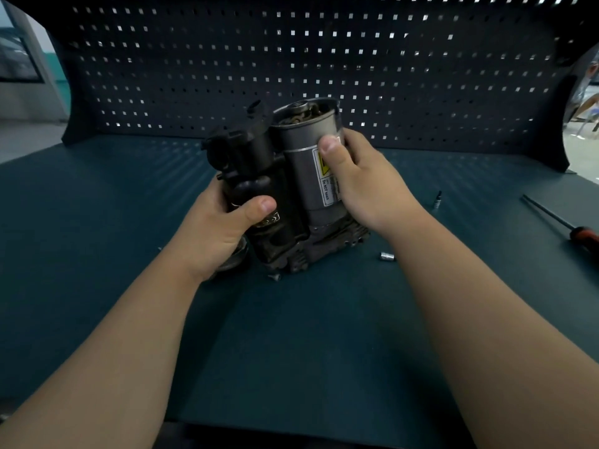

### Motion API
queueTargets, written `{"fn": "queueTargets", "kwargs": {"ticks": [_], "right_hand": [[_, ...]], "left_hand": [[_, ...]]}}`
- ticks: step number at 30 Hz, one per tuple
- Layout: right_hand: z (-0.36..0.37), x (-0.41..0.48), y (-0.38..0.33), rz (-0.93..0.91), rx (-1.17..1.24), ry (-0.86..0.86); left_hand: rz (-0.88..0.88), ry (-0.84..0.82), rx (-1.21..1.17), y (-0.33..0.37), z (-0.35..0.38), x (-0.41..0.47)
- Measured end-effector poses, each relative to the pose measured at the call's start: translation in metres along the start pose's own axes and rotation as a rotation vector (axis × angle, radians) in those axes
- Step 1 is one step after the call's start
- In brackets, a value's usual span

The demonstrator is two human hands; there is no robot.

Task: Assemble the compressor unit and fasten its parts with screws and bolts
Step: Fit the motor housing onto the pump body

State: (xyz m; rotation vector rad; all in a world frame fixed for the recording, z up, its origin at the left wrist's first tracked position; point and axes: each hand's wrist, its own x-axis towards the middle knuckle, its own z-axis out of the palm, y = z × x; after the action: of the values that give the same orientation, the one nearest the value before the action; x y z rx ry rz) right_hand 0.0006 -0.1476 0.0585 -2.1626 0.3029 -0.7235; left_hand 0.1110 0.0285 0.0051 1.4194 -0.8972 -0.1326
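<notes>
The compressor unit (282, 196) stands upright in the middle of the dark green bench mat (291, 351). It has a black plastic body on the left and a grey metal motor cylinder (304, 147) with a yellow-and-white warning label on the right. My left hand (220, 228) grips the black body low on its left side, thumb across the front. My right hand (359, 179) grips the grey cylinder from the right, thumb on the label. A round metal part (235, 260) shows under my left wrist, mostly hidden.
A small silver socket (387, 256) lies on the mat just right of the unit. A short driver bit (437, 199) lies farther right. A screwdriver (560, 222) with a red-and-black handle lies at the right edge. A dark perforated pegboard (291, 59) closes off the back.
</notes>
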Motion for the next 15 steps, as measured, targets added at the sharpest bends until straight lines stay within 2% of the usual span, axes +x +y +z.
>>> {"fn": "queueTargets", "kwargs": {"ticks": [4, 15], "right_hand": [[-0.002, 0.000, -0.001, 0.031, -0.041, 0.003], [0.001, 0.001, 0.000, 0.034, -0.116, 0.015]], "left_hand": [[0.002, -0.066, 0.095, 0.004, -0.008, -0.001], [0.129, 0.067, 0.198, -0.005, 0.008, -0.009]]}}
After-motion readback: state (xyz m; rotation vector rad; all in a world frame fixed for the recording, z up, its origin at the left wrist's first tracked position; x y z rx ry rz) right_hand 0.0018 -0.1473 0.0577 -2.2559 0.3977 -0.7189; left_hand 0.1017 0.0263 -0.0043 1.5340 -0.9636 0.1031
